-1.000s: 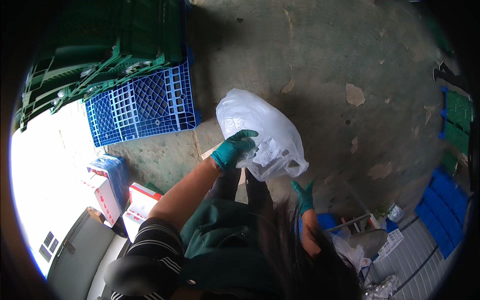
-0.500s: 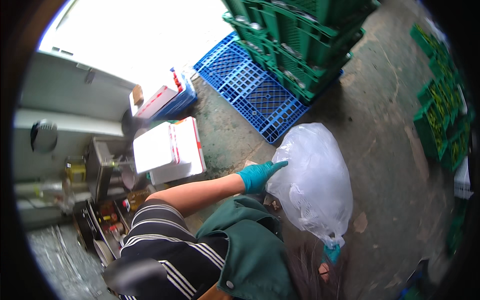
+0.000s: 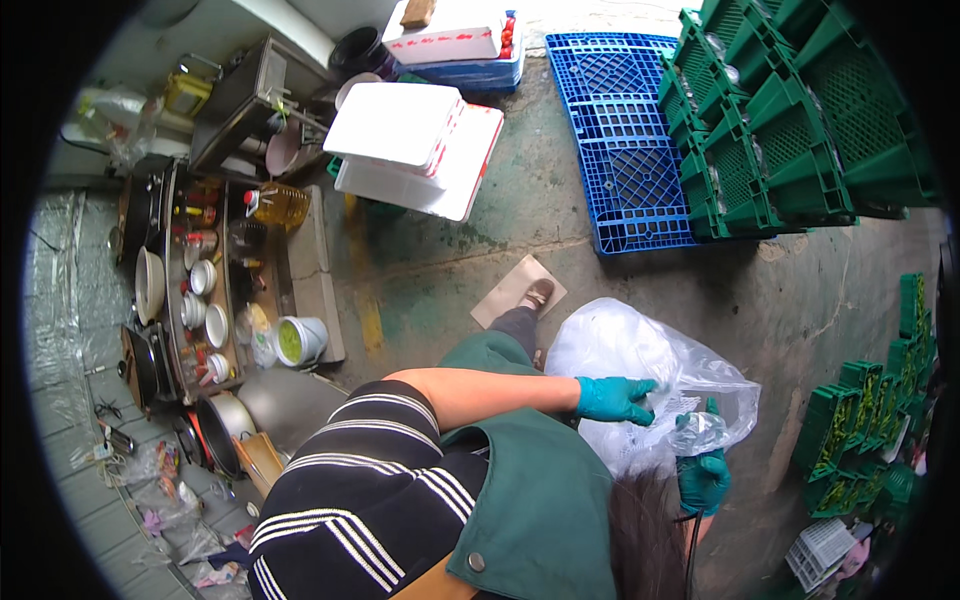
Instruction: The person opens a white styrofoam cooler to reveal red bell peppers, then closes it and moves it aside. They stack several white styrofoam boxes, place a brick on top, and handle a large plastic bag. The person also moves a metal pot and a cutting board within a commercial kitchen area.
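A large translucent white plastic bag [image 3: 610,345] rests low in front of me, its thin clear side spread toward the right. My left hand [image 3: 615,400], in a teal glove, lies against the bag with the fingers reaching right and the thumb apart. Gathered clear plastic is bunched in my right hand [image 3: 704,482], also teal-gloved, at the bag's near right side. One finger of that hand points up beside the bunched film. Something whitish shows through the plastic, but its kind cannot be made out. Dark hair hides part of the bag's near edge and my right wrist.
Green crates [image 3: 760,150] are stacked on a blue pallet [image 3: 625,150] at the far right. White foam boxes [image 3: 400,130] stand far left. A shelf with bowls [image 3: 200,278] and a white bucket [image 3: 302,340] are at left. Crates of green produce [image 3: 850,430] sit at right.
The view has swung, so the pallet and crates appear farther right. The bag, rounded before, now has its clear film spread out. My two hands have come closer together at the bag.
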Tool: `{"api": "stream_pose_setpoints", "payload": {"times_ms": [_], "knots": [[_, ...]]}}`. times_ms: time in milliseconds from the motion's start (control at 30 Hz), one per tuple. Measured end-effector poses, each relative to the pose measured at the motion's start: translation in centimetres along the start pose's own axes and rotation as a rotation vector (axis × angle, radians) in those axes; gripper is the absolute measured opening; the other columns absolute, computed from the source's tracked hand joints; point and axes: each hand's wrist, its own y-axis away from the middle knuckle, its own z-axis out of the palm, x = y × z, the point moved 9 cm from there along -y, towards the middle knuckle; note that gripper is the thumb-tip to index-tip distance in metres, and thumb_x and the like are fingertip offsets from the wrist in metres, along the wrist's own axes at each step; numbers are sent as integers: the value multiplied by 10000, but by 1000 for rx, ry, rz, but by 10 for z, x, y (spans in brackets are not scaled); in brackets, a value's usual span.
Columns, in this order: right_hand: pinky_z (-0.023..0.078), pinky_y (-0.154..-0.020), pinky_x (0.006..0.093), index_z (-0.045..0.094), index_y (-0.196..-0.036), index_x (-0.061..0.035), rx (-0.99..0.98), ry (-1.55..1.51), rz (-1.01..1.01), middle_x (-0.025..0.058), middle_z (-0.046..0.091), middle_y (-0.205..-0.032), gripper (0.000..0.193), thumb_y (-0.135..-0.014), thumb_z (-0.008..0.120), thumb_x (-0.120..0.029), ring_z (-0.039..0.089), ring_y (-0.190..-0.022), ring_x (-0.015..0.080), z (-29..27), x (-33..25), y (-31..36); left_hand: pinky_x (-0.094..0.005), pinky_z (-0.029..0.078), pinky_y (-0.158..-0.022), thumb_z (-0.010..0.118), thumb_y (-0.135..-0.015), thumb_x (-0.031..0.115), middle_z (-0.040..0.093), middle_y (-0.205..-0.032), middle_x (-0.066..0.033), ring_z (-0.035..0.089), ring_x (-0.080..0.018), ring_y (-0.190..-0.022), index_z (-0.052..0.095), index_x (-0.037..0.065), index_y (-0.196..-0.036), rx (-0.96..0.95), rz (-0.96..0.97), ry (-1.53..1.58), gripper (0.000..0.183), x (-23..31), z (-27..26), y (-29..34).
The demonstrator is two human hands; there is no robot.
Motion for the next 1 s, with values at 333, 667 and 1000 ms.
{"api": "stream_pose_setpoints", "payload": {"times_ms": [333,667,1000], "knots": [[506,-585,267,560,-1276,-27,121,981,291,71,676,-1058,393,-949,603,-240,611,-761,144,27,89,-124,-484,504,-712,511,-923,241,660,-926,-195,639,-407,-815,545,182,-1253,109,81,-374,337,14,-60,31],[469,-750,282,687,-980,10,242,1173,113,74,701,-841,318,-975,548,-276,606,-745,140,-31,82,-325,-409,520,-830,622,-868,310,673,-1042,-169,657,-325,-945,591,68,-1238,813,-235,-204,444,-162,-252,111],[487,-756,341,675,-1028,-117,-94,1883,575,68,724,-884,431,-1018,331,-375,659,-778,217,-131,124,-425,-342,507,-882,686,-828,316,688,-1090,-141,664,-242,-979,633,29,-1171,1257,-820,466,451,-421,-230,146]]}}
